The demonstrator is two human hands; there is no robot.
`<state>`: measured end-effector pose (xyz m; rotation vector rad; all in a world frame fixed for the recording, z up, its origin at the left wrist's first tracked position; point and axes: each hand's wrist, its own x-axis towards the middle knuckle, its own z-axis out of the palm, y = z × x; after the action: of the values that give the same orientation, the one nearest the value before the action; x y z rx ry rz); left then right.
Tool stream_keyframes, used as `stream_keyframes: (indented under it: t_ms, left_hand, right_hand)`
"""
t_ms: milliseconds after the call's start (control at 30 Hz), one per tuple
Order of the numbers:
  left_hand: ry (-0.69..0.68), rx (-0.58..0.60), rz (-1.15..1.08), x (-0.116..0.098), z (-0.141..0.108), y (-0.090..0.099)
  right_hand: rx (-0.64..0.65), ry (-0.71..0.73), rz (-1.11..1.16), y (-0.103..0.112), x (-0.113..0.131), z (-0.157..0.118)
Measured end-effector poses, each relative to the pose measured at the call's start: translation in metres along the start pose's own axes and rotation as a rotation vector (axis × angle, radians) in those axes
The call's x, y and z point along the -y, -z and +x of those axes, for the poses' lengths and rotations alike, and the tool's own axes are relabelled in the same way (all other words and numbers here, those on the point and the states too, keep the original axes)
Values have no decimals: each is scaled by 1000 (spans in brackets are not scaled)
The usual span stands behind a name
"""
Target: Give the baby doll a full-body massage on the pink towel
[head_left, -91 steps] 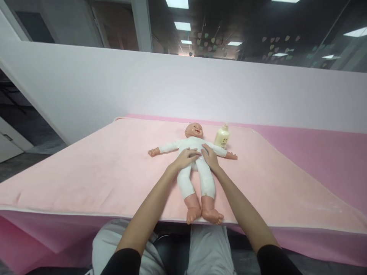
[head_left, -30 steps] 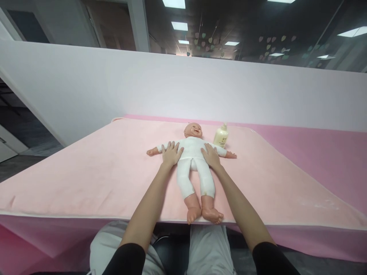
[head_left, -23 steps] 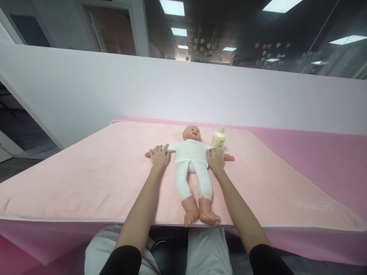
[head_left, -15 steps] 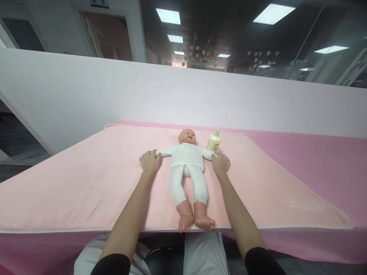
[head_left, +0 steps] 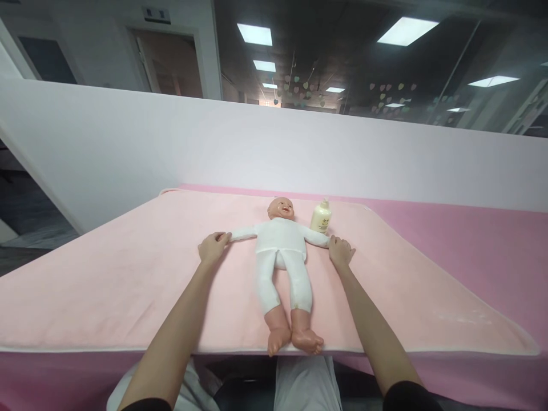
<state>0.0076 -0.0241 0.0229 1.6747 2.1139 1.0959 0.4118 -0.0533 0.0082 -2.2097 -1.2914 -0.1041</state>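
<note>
A baby doll (head_left: 280, 237) with a white cloth body and bare plastic head and feet lies on its back, feet toward me. Its arms are stretched out sideways. On the left, my left hand (head_left: 214, 246) is closed on the end of one doll arm, hiding the doll's hand. My right hand (head_left: 341, 251) grips the end of the other arm at the right, which dips slightly. Just beyond that arm stands a pale yellow pump bottle (head_left: 321, 217), close to the doll's head.
Under the doll spreads a light pink towel (head_left: 128, 285) over a darker pink table surface (head_left: 471, 245). A white low wall (head_left: 274, 148) rises behind the table, with glass above it. My legs are below the front edge.
Both hands have moved outward, drawing the doll's arms straighter to the sides. The fingers have gathered in on the arm ends. The view has tilted up slightly.
</note>
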Motion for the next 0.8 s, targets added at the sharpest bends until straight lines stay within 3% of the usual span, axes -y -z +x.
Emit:
stream_keyframes:
  t_ms: [233,333,433,533,600,700,800]
  left_hand:
    - [44,-110,-374,1,1,-9]
    - [122,-177,-668,-1,4,-14]
    - [231,-237,-1022,-3,8,-17]
    - [276,-130,-1340,-5,12,-19]
    - [305,-28,-1464,-8,12,-19]
    - [413,61,-1521,-16,6,-18]
    - [409,96,-1513,-26,-3,-16]
  right_hand:
    - [17,-131,271,2,-3,8]
    - [-34,-225,436,-1,1,9]
    - [-141,-397,758,-4,10,8]
    - [-191,-660,1084,-7,22,6]
    - [-161,-752,1244,-11,29,5]
    - [-27,-654,1475,-18,38,3]
    - [62,-486,1584,-25,42,1]
